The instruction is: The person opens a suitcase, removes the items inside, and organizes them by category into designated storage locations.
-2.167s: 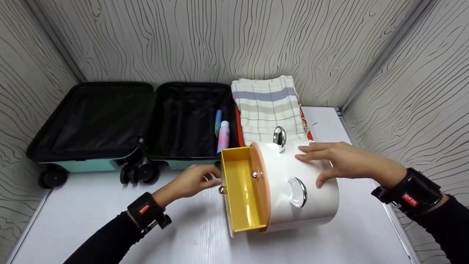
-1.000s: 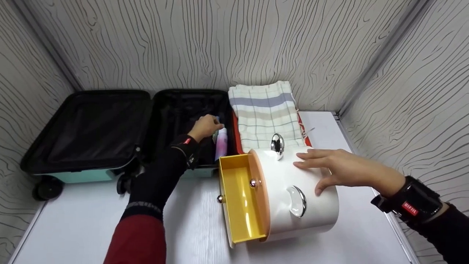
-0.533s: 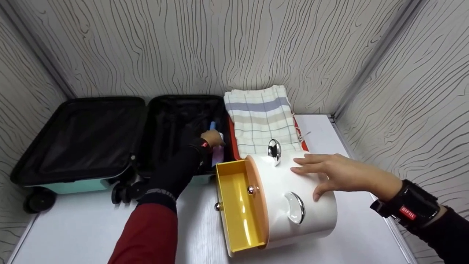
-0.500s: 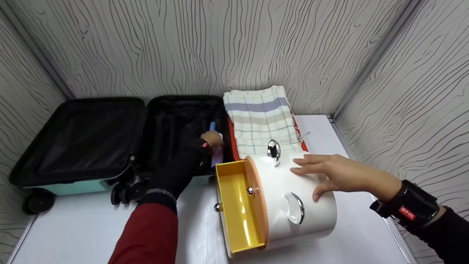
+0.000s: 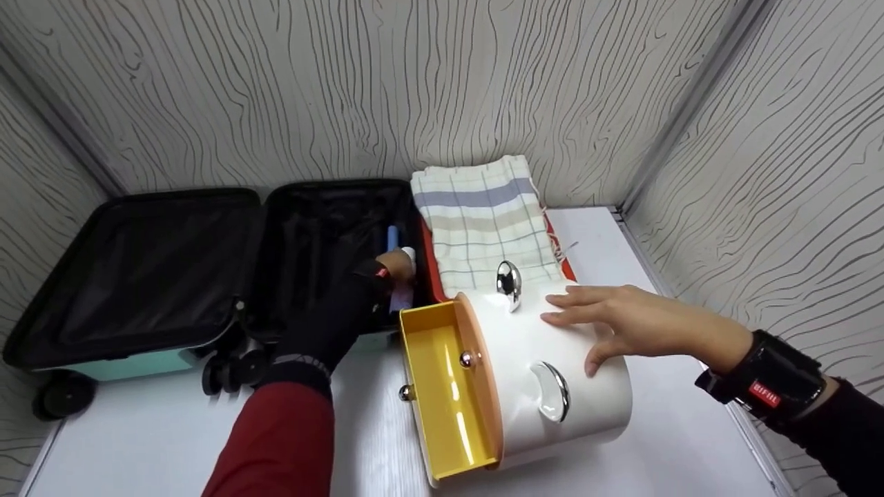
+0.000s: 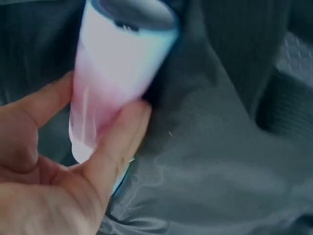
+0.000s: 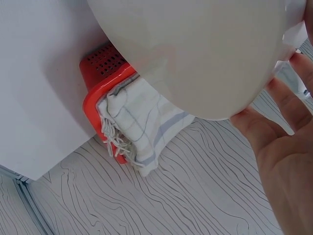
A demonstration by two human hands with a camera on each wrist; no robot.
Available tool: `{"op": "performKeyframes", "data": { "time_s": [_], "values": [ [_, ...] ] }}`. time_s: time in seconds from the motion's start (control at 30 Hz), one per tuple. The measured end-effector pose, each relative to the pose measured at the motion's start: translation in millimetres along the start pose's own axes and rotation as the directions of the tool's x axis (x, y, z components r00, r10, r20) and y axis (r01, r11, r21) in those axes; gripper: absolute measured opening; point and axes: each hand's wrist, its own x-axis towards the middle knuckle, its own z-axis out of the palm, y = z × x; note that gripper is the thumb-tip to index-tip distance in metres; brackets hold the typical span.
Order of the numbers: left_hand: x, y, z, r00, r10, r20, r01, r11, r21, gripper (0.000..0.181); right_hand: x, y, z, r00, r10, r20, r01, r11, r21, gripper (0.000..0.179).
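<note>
My left hand reaches into the right half of an open suitcase and grips a pink-and-blue spray can with a white cap. In the left wrist view, thumb and fingers lie on either side of the can, its recessed base towards the camera. A blue slim item lies beside it in the suitcase. On the table stands a white rounded storage box with its yellow drawer pulled out, nothing seen inside. My right hand rests with spread fingers on the box's top.
Behind the box, a checked cloth with fringes covers a red basket. The suitcase's other half lies to the left, its black wheels towards me. Patterned walls enclose the table.
My left hand has gone from the drawer's front into the suitcase and taken hold of the spray can. My right hand stays on the box. The head view has shifted a little.
</note>
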Motion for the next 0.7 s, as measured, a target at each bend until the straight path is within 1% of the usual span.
{"op": "performKeyframes", "data": {
  "time_s": [0.07, 0.1, 0.13, 0.17, 0.2, 0.23, 0.27, 0.33, 0.4, 0.43, 0.47, 0.5, 0.53, 0.6, 0.7],
  "values": [
    [-32.4, 9.8, -25.2, 1.000, 0.017, -0.023, -0.019, 0.998, -0.063, 0.092, -0.2, 0.2, -3.0, 1.000, -0.003, -0.004, 0.003, 1.000, -0.001, 0.081],
    [-52.7, 15.3, -39.9, 0.999, 0.023, -0.027, -0.025, 0.996, -0.082, 0.085, -0.1, 0.4, -4.5, 1.000, -0.004, -0.007, 0.004, 1.000, 0.000, 0.080],
    [-63.3, 17.4, -51.8, 0.999, 0.023, -0.032, -0.026, 0.995, -0.095, 0.081, 0.3, 0.6, -5.8, 1.000, -0.006, -0.009, 0.006, 1.000, 0.001, 0.080],
    [-72.2, 18.1, -62.6, 0.999, 0.034, -0.041, -0.038, 0.995, -0.097, 0.077, 0.8, 0.7, -7.1, 1.000, -0.005, -0.011, 0.005, 1.000, 0.001, 0.080],
    [-76.8, 16.8, -71.0, 0.998, 0.045, -0.047, -0.049, 0.995, -0.090, 0.074, 1.3, 0.8, -8.2, 1.000, -0.004, -0.012, 0.004, 1.000, 0.004, 0.080],
    [-82.8, 15.7, -79.3, 0.998, 0.044, -0.055, -0.049, 0.994, -0.093, 0.076, 1.9, 0.9, -9.2, 1.000, -0.005, -0.013, 0.005, 1.000, 0.005, 0.080],
    [-81.5, 9.9, -84.0, 0.996, 0.062, -0.065, -0.068, 0.994, -0.090, 0.078, 2.5, 1.0, -9.9, 1.000, -0.005, -0.014, 0.005, 1.000, 0.002, 0.080],
    [-94.4, 7.0, -97.1, 0.993, 0.079, -0.088, -0.086, 0.993, -0.082, 0.082, 3.6, 0.9, -10.7, 1.000, -0.006, -0.012, 0.006, 1.000, -0.005, 0.080],
    [-126.9, 11.0, -115.3, 0.993, 0.079, -0.086, -0.088, 0.990, -0.108, 0.082, 4.2, 0.9, -10.6, 1.000, -0.008, -0.010, 0.008, 1.000, -0.007, 0.080],
    [-146.8, 14.6, -125.2, 0.994, 0.071, -0.081, -0.082, 0.987, -0.137, 0.082, 4.2, 0.9, -10.2, 1.000, -0.009, -0.009, 0.009, 1.000, -0.006, 0.080],
    [-167.4, 18.3, -135.5, 0.994, 0.072, -0.079, -0.084, 0.985, -0.153, 0.076, 4.1, 0.9, -9.6, 1.000, -0.010, -0.009, 0.010, 1.000, -0.008, 0.079],
    [-192.8, 25.1, -147.2, 0.995, 0.062, -0.080, -0.074, 0.984, -0.161, 0.071, 3.9, 0.9, -8.7, 1.000, -0.011, -0.009, 0.011, 1.000, -0.006, 0.079],
    [-211.1, 28.3, -156.1, 0.996, 0.058, -0.074, -0.070, 0.982, -0.178, 0.069, 3.5, 0.9, -7.7, 1.000, -0.011, -0.008, 0.011, 1.000, -0.003, 0.079],
    [-232.5, 28.6, -164.9, 0.993, 0.060, -0.100, -0.079, 0.978, -0.192, 0.068, 2.5, 0.9, -5.5, 1.000, -0.013, -0.007, 0.013, 1.000, -0.003, 0.079],
    [-255.7, 27.0, -172.2, 0.985, 0.089, -0.150, -0.117, 0.975, -0.191, 0.070, 0.7, 0.5, -2.8, 1.000, -0.008, 0.002, 0.008, 1.000, -0.005, 0.078]
  ]
}}
